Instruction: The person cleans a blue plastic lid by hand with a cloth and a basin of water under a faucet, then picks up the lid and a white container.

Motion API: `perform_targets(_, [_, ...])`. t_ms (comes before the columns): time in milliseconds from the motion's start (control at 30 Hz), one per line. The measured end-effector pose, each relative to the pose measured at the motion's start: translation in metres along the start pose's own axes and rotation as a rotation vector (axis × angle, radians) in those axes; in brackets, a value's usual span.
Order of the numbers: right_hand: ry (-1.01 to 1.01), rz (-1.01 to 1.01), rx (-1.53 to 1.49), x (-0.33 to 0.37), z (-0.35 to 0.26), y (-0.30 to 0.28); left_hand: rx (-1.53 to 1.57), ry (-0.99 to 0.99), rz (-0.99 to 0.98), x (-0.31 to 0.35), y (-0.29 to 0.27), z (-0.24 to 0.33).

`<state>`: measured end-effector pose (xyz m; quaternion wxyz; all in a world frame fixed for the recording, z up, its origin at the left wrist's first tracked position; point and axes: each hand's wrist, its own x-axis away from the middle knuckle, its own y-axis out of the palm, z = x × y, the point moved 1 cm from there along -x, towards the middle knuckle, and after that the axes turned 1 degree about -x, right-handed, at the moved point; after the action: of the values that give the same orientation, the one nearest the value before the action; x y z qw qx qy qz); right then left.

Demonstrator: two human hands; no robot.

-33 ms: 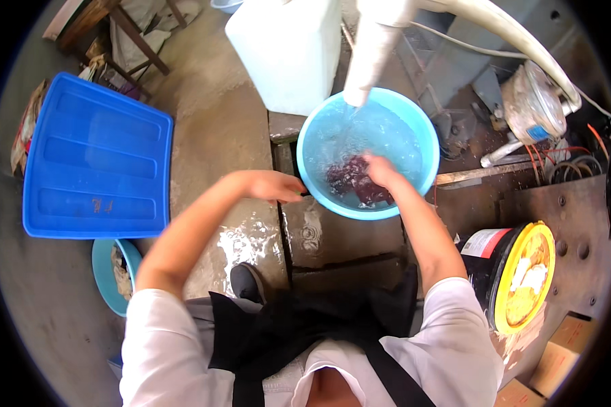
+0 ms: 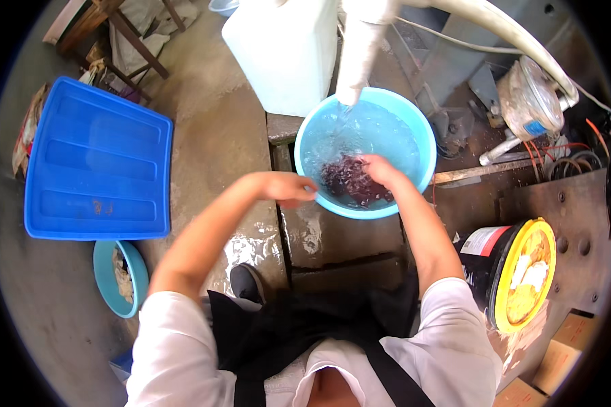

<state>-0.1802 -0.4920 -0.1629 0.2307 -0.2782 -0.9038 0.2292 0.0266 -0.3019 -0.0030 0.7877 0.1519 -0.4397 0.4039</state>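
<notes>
A light blue round basin (image 2: pixel 424 129) stands in front of me with water in it. A white pipe (image 2: pixel 360 57) pours water into it at the far side. In the water lies a dark red, crumpled, cloth-like bundle (image 2: pixel 353 182). My right hand (image 2: pixel 381 171) reaches in at the bundle's upper right; its fingers are curled onto it, their tips hidden by bundle and water. My left hand (image 2: pixel 288 188) hovers at the basin's left rim, fingers loosely bent and apart, holding nothing that I can see.
A large white jug (image 2: pixel 282 57) stands behind the basin. To the left are a blue plastic lid or tub (image 2: pixel 98 163) and a small teal basin (image 2: pixel 142 271) with pale cloth-like contents. A black bucket with a yellow rim (image 2: pixel 553 254) stands right; wet paving (image 2: pixel 332 237) lies below.
My left hand has shifted slightly right, to the basin rim. The right hand stays at the dark red bundle, which has moved a little in the water. The view has shifted slightly.
</notes>
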Motion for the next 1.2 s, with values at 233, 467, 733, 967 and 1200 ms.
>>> perform_targets(233, [-0.16, 0.387, -0.103, 0.056, -0.096, 0.036, 1.696, 0.31, 0.254, -0.148, 0.052, 0.015])
perform_targets(467, [-0.535, 0.4, 0.031, 0.13, -0.152, 0.041, 1.597, 0.786, 0.193, -0.147, 0.047, 0.009])
perform_targets(733, [0.112, 0.863, -0.055, 0.035, -0.04, 0.009, 1.757, 0.75, 0.405, -0.165, 0.074, 0.063])
perform_targets(967, [-0.208, 0.596, 0.296, 0.058, -0.151, 0.059, 1.708, 0.846, 0.034, -0.142, 0.03, -0.011])
perform_targets(1200, [0.041, 1.04, 0.349, 0.013, -0.026, 0.007, 1.853, 0.489, 0.38, -0.101, 0.049, 0.038])
